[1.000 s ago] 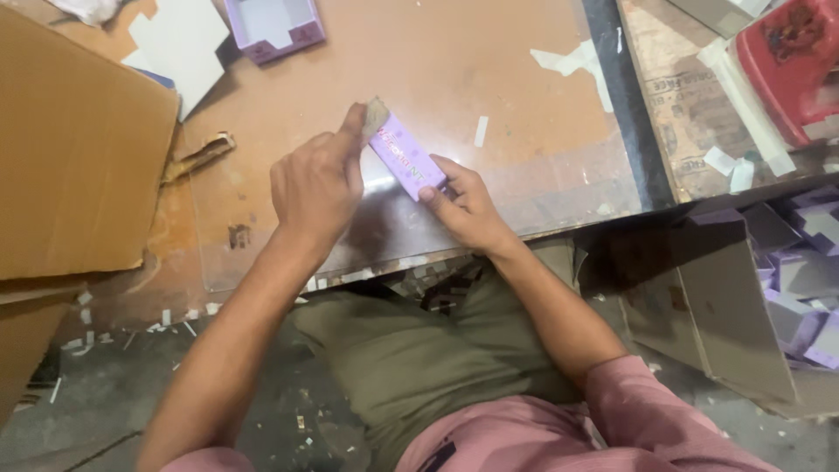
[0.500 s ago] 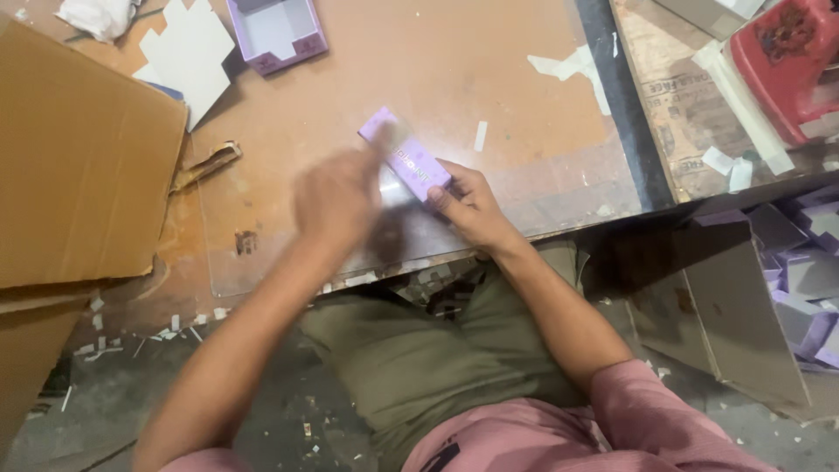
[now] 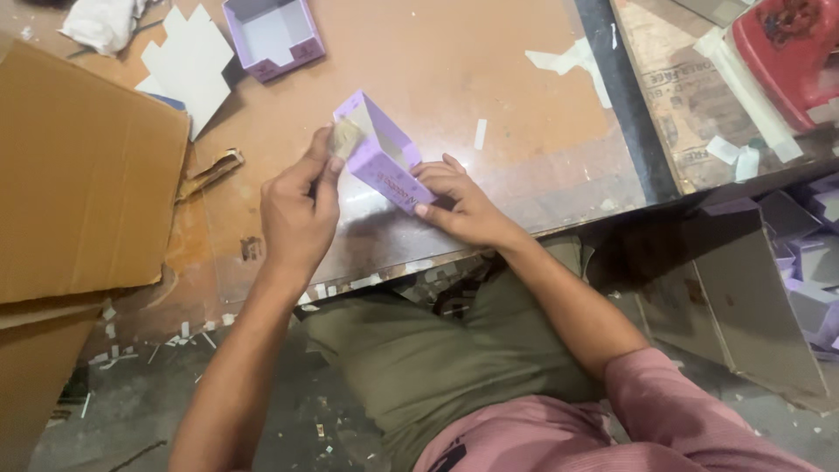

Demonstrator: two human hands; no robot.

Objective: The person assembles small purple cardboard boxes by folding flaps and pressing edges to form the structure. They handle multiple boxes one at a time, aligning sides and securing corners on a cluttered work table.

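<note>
A shallow purple box (image 3: 382, 157) stands tilted on the tabletop (image 3: 489, 79); right hand (image 3: 463, 205) grips its near end, left hand (image 3: 301, 210) pinches a small tan pad (image 3: 345, 137) against its side.

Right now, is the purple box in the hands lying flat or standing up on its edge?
Standing on edge. The purple box is tipped on its side wall on the table, hollow inside visible, right hand steadying it, left hand alongside.

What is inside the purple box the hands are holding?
The purple box is tipped on its side, so its grey inner walls show and nothing shows inside. The left hand presses a small tan pad on its edge; the right hand covers the near end.
</note>
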